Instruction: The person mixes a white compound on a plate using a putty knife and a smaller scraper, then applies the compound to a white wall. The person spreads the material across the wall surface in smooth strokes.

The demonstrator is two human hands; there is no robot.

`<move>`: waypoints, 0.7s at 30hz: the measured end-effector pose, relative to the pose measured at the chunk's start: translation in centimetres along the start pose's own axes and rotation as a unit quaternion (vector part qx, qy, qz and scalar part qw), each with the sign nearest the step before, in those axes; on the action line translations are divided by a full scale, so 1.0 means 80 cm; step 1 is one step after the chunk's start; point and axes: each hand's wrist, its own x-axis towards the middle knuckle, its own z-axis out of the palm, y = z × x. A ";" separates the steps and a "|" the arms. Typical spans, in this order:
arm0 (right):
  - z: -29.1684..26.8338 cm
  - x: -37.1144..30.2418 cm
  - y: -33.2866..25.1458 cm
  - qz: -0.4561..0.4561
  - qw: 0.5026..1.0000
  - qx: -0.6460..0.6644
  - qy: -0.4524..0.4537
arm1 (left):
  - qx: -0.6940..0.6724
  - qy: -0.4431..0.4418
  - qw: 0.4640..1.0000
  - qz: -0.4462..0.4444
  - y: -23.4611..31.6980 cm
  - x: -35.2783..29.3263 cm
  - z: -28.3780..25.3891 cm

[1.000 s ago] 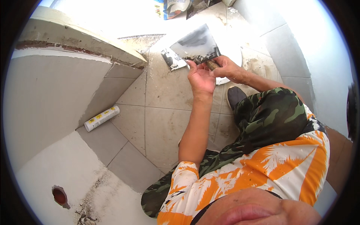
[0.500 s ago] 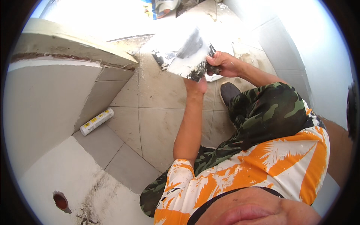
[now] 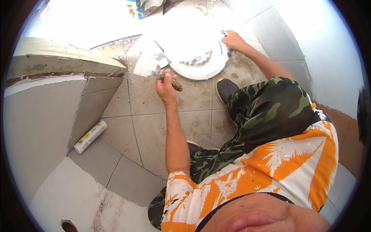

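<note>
My left hand (image 3: 166, 89) is closed round the worn wooden handle of a trowel (image 3: 146, 65). Its broad blade, pale with white paste, is out over the floor tiles left of a round white tub (image 3: 199, 75). White paste (image 3: 197, 58) lies in the tub. On the tub's right side, my right hand (image 3: 234, 41) grips a dark-edged putty blade (image 3: 229, 53). Most of that blade is lost in the glare and the white paste, so I cannot tell how deep it sits.
A white cartridge tube (image 3: 90, 137) lies by the wall at left. A low wall end (image 3: 65, 58) juts in near the trowel. At the top stands a printed bag (image 3: 148, 7). My shoe (image 3: 227, 89) is just below the tub.
The two tools were together in front of me; now they are apart. My left hand has moved left with the trowel, my right hand up to the tub's right side, uncovering the tub.
</note>
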 end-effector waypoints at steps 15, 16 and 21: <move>0.069 0.097 -0.028 -0.156 0.960 -0.231 0.032 | -0.038 -0.019 0.997 -0.059 -0.040 -0.028 0.033; 0.067 0.099 -0.034 -0.161 0.956 -0.243 0.024 | -0.043 -0.021 0.997 -0.059 -0.044 -0.028 0.032; 0.056 0.078 -0.077 -0.213 0.935 -0.281 -0.030 | -0.055 -0.004 0.997 -0.048 -0.048 -0.030 0.033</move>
